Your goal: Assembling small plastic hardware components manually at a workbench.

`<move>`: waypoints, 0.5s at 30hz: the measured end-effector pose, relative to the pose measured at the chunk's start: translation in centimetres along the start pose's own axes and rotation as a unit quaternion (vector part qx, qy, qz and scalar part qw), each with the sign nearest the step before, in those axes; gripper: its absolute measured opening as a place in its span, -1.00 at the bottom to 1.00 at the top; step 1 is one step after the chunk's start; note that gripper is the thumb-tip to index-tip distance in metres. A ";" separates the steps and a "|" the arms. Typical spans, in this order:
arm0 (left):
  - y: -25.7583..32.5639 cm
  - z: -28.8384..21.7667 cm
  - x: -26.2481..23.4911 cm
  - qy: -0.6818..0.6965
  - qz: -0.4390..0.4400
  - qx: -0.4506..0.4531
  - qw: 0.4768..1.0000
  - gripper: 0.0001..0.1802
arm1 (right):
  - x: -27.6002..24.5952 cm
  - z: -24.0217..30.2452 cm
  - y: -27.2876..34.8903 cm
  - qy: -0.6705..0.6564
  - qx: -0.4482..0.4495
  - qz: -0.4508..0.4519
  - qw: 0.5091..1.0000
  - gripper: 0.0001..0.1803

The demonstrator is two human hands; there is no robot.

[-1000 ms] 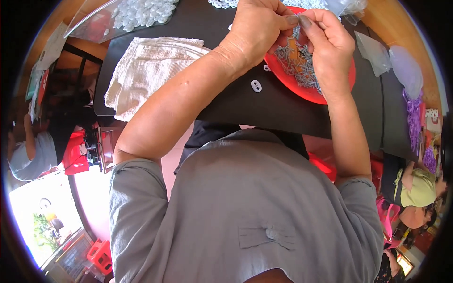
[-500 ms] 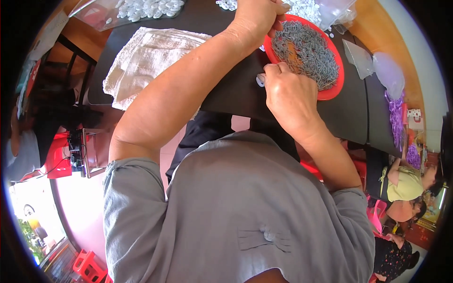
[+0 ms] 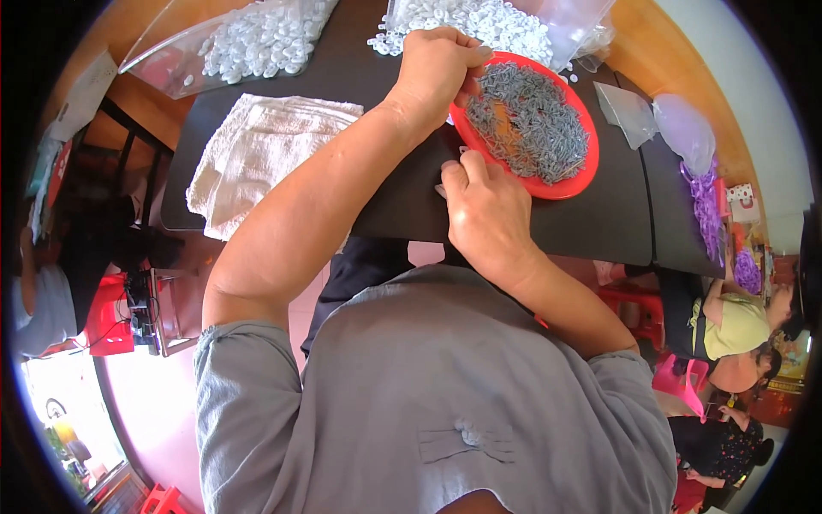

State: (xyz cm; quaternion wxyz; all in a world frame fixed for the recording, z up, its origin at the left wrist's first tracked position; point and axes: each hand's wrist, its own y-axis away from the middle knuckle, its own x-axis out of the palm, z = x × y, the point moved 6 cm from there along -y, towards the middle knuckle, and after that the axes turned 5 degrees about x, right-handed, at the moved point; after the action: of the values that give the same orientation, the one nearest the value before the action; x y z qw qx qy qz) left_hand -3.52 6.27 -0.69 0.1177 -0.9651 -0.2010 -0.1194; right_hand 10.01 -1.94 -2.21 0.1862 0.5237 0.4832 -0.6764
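A red plate [image 3: 563,188] on the dark table holds a heap of small grey metal pins or screws [image 3: 548,128]. At the plate's left rim is my left hand [image 3: 435,73], its fingers pinched together; whatever they hold is too small to make out. My right hand [image 3: 492,210] is closed in a pinch just below the plate's near-left rim. A small white plastic piece [image 3: 442,190] shows at the side of its fingers, partly hidden by them. Similar white plastic pieces [image 3: 488,26] lie in a pile beyond the plate.
A folded cream towel [image 3: 265,141] lies left of my left forearm. Farther off, a clear bag [image 3: 184,68] spills more white pieces. Clear plastic bags [image 3: 629,111] and purple strands [image 3: 704,210] are on the right. Other people [image 3: 741,321] sit at the far right.
The view has shifted, so the table and plate sit lower and more to the left. Both hands stay pinched beside the plate; the white piece at my right hand shows less now.
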 end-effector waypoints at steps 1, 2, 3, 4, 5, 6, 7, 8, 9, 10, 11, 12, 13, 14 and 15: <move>0.0 0.1 -0.1 0.001 -0.003 -0.004 1.000 -0.86 | -0.1 0.2 0.0 0.010 -0.014 -0.012 1.000 -0.85; -0.1 0.3 -0.2 0.001 -0.005 -0.009 1.000 -0.86 | 0.0 0.1 0.0 0.008 -0.022 -0.010 1.000 -0.85; -0.1 0.3 -0.2 -0.002 -0.004 -0.007 1.000 -0.86 | -0.1 0.1 -0.1 0.006 -0.020 -0.014 1.000 -0.85; -0.1 0.4 -0.1 -0.010 -0.001 -0.009 1.000 -0.86 | 0.1 0.0 -0.2 -0.007 -0.011 0.000 1.000 -0.85; 0.0 0.5 0.0 -0.018 0.003 -0.011 1.000 -0.85 | 0.2 -0.2 -0.3 -0.021 -0.002 0.014 1.000 -0.84; 0.0 0.5 0.1 -0.021 0.005 -0.010 1.000 -0.85 | 0.1 -0.2 -0.3 -0.021 0.000 0.011 1.000 -0.84; 0.1 0.6 0.1 -0.014 0.003 -0.017 1.000 -0.85 | 0.1 -0.3 -0.3 -0.031 0.007 0.021 0.999 -0.83; 0.2 0.6 0.2 -0.008 0.000 -0.023 1.000 -0.85 | 0.1 -0.5 -0.3 -0.041 0.014 0.031 0.999 -0.82; 0.2 0.5 0.2 -0.010 0.002 -0.022 1.000 -0.85 | 0.1 -0.5 -0.3 -0.042 0.015 0.028 0.999 -0.82; 0.2 0.5 0.2 -0.015 0.000 -0.026 1.000 -0.85 | 0.0 -0.6 -0.2 -0.060 0.013 0.021 0.998 -0.80; 0.3 0.5 0.2 -0.020 -0.001 -0.031 0.999 -0.85 | 0.0 -0.6 0.0 -0.078 0.011 0.015 0.997 -0.79; 0.3 0.6 0.4 -0.021 0.001 -0.030 0.999 -0.85 | -0.1 -0.6 0.2 -0.077 0.013 0.014 0.997 -0.79; 0.3 0.6 0.4 -0.013 0.004 -0.030 0.999 -0.85 | -0.1 -0.5 0.4 -0.078 0.005 0.025 0.997 -0.78; 0.4 0.7 0.5 -0.005 0.008 -0.030 1.000 -0.85 | 0.1 -0.4 0.5 -0.078 -0.002 0.037 0.996 -0.78; 0.4 0.8 0.4 -0.007 0.009 -0.031 0.999 -0.85 | 0.0 -0.6 0.5 -0.079 -0.001 0.037 0.996 -0.78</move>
State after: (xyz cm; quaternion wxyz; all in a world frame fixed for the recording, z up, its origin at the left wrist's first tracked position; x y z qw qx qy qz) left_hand -2.87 6.26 -1.41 0.0878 -0.9708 -0.1897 -0.1181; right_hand 10.73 -1.68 -2.42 0.2492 0.4855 0.4481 -0.7081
